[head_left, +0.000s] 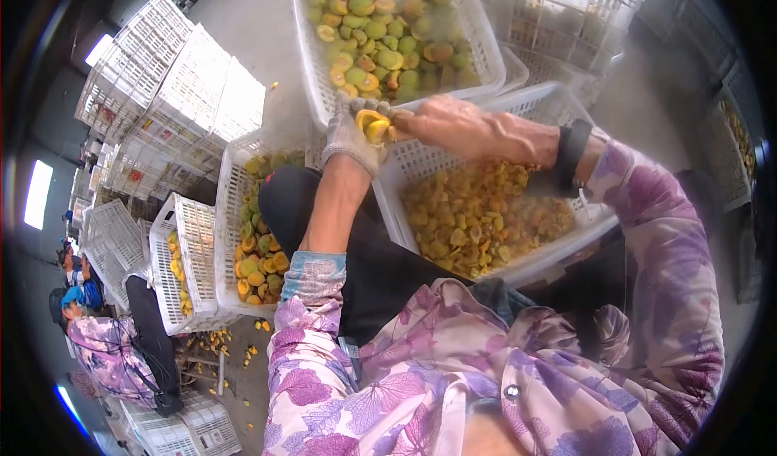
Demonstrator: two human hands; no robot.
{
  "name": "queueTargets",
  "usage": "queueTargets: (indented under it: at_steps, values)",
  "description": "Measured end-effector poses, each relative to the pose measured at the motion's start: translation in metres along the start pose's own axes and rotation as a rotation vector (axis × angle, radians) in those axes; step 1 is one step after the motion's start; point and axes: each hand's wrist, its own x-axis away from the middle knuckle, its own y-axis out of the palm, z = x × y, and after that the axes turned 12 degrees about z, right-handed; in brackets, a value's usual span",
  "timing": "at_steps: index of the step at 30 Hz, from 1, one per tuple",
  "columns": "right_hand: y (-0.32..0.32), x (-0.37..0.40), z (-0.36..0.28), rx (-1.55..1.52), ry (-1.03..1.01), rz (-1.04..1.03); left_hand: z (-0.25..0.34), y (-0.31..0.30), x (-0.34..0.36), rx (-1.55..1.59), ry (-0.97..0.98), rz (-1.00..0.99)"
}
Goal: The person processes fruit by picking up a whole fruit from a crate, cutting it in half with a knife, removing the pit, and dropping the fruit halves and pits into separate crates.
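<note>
My left hand (350, 138), in a grey knit glove, holds a small yellow fruit (372, 123) that is split open. My right hand (449, 124) is bare and closes on the same fruit from the right; whether it holds a tool I cannot tell. Both hands meet above the near rim of a white plastic crate (530, 104) filled with yellow-orange fruit halves (477, 221). Just beyond them stands another white crate (312, 76) full of whole green and yellow fruit (388, 27).
A white crate (227, 213) of whole fruit sits at my left knee, another crate (182, 254) beside it. Stacks of white crates (174, 88) rise at far left and behind at right (566, 19). A seated person (109, 351) works at lower left. Fruit scraps (214, 343) litter the floor.
</note>
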Motion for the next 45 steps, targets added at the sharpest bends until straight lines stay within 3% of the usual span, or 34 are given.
queueTargets:
  at_steps: [3, 5, 6, 7, 9, 11, 12, 13, 14, 15, 16, 17, 18, 19, 20, 21, 22, 23, 24, 26, 27, 28, 29, 30, 32, 36, 38, 39, 41, 42, 44, 45]
  values:
    - [-0.016, 0.001, 0.003, 0.042, -0.121, 0.020, -0.003, -0.017, -0.029, -0.023, 0.003, -0.108]
    - [-0.010, 0.010, 0.011, 0.066, -0.178, 0.037, -0.010, -0.028, -0.046, 0.020, 0.060, -0.679]
    - [-0.003, 0.018, 0.012, 0.224, -0.248, -0.110, 0.002, -0.036, -0.031, -0.403, 0.124, -0.467]
    - [0.006, 0.029, 0.017, 0.386, -0.312, -0.258, 0.015, -0.039, -0.012, -0.408, 0.128, -0.477]
    - [0.059, 0.123, 0.063, 0.172, -0.230, -0.137, 0.037, -0.050, 0.005, -0.184, 0.315, -0.025]
    - [0.034, 0.169, 0.043, -0.375, 0.039, -0.131, 0.092, -0.118, -0.065, -1.133, 1.156, -0.099]
    - [0.014, 0.149, 0.027, -0.364, 0.048, -0.124, 0.109, -0.126, -0.061, -0.691, 1.077, 0.153]
    - [-0.012, 0.112, -0.004, -0.261, 0.502, -0.657, 0.119, -0.127, -0.049, -0.251, 0.945, 0.392]
    - [-0.023, 0.097, -0.023, -0.143, 0.959, -1.196, 0.124, -0.113, -0.017, -0.385, 1.050, 0.580]
    - [-0.020, 0.115, -0.013, -0.144, 0.969, -1.198, 0.129, -0.099, 0.005, -0.512, 1.163, 0.763]
    - [-0.015, 0.143, 0.006, -0.015, 0.705, -1.065, 0.131, -0.101, 0.002, -0.507, 1.161, 0.756]
    - [-0.008, 0.159, 0.019, 0.107, 0.441, -0.926, 0.135, -0.109, 0.000, -0.611, 1.371, 0.833]
    - [-0.004, 0.157, 0.029, 0.111, 0.442, -0.928, 0.138, -0.114, -0.005, -0.715, 1.583, 0.910]
    - [-0.004, 0.151, 0.043, 0.120, -0.026, -0.626, 0.134, -0.107, -0.002, -0.709, 1.575, 0.916]
    - [-0.005, 0.147, 0.054, 0.114, -0.478, -0.308, 0.122, -0.093, 0.008, -0.682, 1.526, 0.790]
    - [-0.009, 0.134, 0.055, 0.113, -0.479, -0.321, 0.111, -0.080, 0.012, -0.653, 1.478, 0.664]
    - [-0.013, 0.112, 0.049, 0.010, -0.008, -0.523, 0.102, -0.073, 0.006, -0.647, 1.575, 0.547]
    - [-0.015, 0.099, 0.047, -0.097, 0.477, -0.698, 0.092, -0.064, 0.005, -0.743, 1.466, 0.569]
    - [-0.001, 0.111, 0.070, -0.100, 0.484, -0.694, 0.079, -0.058, 0.009, -0.792, 1.370, 0.410]
    - [0.036, 0.137, 0.126, 0.289, -0.512, -0.168, 0.062, -0.059, -0.017, -0.868, 1.259, 0.053]
    - [0.010, 0.100, 0.091, 0.065, -0.131, -0.444, 0.048, -0.070, -0.045, -0.901, 1.225, -0.142]
    - [-0.019, 0.059, 0.053, -0.201, 0.423, -0.593, 0.037, -0.058, -0.025, -0.825, 1.011, -0.306]
    - [-0.048, 0.018, 0.014, -0.270, 0.869, -0.598, 0.022, -0.037, 0.001, -0.741, 0.806, -0.461]
    - [-0.040, 0.023, 0.017, -0.271, 0.862, -0.601, 0.012, -0.026, 0.009, -0.698, 0.803, -0.545]
    - [-0.022, 0.040, 0.025, -0.251, 0.484, -0.125, 0.000, -0.017, 0.013, -0.661, 0.799, -0.633]
    - [-0.017, 0.050, 0.024, -0.157, 0.525, -0.153, -0.017, -0.013, 0.013, -0.858, 0.736, -0.649]
    - [-0.010, 0.061, 0.032, -0.217, 0.176, 0.005, -0.022, -0.007, 0.016, -0.777, 0.606, -0.633]
    - [-0.015, 0.062, 0.031, -0.198, 0.155, 0.020, -0.018, -0.006, 0.022, -0.776, 0.637, -0.642]
    - [-0.036, 0.050, 0.014, -0.679, 0.868, -0.510, -0.003, -0.003, 0.042, -0.613, 0.154, -0.719]
    - [-0.039, 0.047, 0.014, -0.661, 0.840, -0.500, -0.003, -0.003, 0.040, -0.683, 0.084, -0.782]
    - [-0.041, 0.053, 0.019, -0.594, 0.675, -0.807, -0.013, -0.011, 0.028, -0.791, -0.014, -0.868]
    - [-0.023, 0.072, 0.033, -0.581, 0.663, -0.799, -0.027, -0.016, 0.021, -0.790, -0.073, -0.806]
